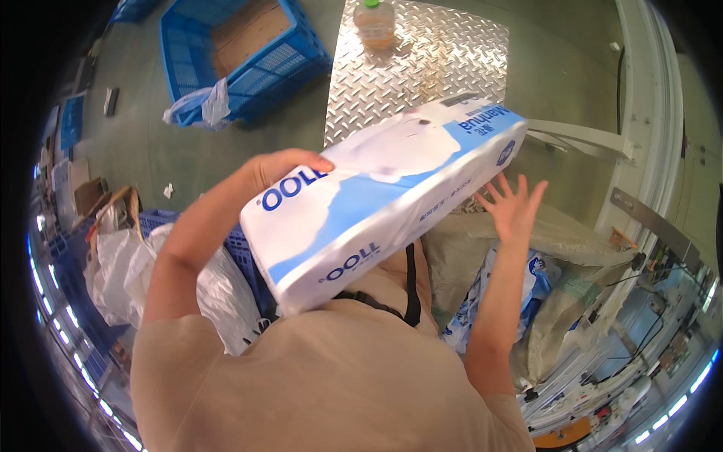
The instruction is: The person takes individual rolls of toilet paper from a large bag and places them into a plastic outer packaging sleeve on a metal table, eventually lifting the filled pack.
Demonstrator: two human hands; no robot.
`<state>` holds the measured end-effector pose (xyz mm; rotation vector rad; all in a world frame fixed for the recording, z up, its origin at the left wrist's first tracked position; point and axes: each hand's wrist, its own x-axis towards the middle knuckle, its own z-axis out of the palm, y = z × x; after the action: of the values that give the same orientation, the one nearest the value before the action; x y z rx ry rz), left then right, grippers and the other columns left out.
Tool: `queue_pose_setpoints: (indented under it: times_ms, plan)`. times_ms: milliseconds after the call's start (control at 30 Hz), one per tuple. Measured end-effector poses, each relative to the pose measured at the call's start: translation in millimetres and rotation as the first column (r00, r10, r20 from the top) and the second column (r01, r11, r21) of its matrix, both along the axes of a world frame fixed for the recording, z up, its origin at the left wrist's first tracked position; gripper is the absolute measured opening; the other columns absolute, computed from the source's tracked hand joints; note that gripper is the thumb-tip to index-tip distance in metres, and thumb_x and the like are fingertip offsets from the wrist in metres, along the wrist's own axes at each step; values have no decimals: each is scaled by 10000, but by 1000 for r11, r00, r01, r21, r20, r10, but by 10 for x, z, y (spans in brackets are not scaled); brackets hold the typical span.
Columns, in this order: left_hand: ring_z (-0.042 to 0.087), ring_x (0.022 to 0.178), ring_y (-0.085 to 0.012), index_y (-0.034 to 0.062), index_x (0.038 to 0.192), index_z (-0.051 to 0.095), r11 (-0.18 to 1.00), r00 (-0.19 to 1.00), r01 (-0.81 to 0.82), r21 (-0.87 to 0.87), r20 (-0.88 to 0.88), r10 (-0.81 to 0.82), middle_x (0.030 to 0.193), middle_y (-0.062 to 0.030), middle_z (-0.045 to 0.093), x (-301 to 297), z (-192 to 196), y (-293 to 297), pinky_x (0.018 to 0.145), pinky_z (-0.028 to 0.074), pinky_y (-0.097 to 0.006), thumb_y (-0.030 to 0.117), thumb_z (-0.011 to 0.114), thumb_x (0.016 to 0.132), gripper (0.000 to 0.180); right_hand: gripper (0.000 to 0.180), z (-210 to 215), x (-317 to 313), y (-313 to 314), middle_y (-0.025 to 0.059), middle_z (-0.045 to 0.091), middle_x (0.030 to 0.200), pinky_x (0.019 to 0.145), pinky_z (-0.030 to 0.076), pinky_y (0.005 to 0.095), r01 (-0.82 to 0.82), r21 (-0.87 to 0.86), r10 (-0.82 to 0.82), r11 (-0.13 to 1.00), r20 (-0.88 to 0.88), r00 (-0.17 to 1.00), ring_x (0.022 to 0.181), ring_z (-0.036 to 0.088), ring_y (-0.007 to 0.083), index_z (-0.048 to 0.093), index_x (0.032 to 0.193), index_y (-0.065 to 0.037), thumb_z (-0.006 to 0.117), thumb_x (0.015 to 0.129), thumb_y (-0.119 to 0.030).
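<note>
A large soft pack (376,196), white and blue and wrapped in plastic, hangs tilted in front of my chest with its far end raised to the right. My left hand (290,166) grips the pack's upper left edge, fingers curled over it. My right hand (516,207) is spread wide just below the pack's lower right side, fingers apart; whether it touches the wrapper I cannot tell. Under that hand lies a grey woven sack (580,241) with another blue and white pack (531,282) showing in it.
A blue crate (294,56) lined with cardboard stands on the floor at the upper left. A diamond-patterned metal plate (437,68) carries a bottle (374,24) with a green cap. White plastic bags (120,264) and another blue crate (157,220) lie at my left. A white metal frame (640,113) runs along the right.
</note>
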<state>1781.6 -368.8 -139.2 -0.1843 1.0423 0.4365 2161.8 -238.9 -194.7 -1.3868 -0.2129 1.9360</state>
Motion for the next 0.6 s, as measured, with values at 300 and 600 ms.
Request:
queue_pose_setpoints:
  times_ms: [300,600]
  plan:
    - [633,879,-131,48,1444,172,792,939,261,552,-335,-75,1189,-143,540,336,-8,-203,705,526,-214,384,686,725,946,626,-326,-1139,-352,135,451,1324,985,395,367,-90,238,123,967,-128,984,1201,450,255,369,1339,-40,485,896,-466]
    - [632,886,-121,71,1432,219,861,976,-68,504,-146,162,1125,-124,585,184,-203,-736,750,530,-221,499,624,790,872,529,237,-1364,-167,153,531,1221,954,429,387,-194,436,208,879,16,978,1115,527,274,423,1256,40,560,855,-276]
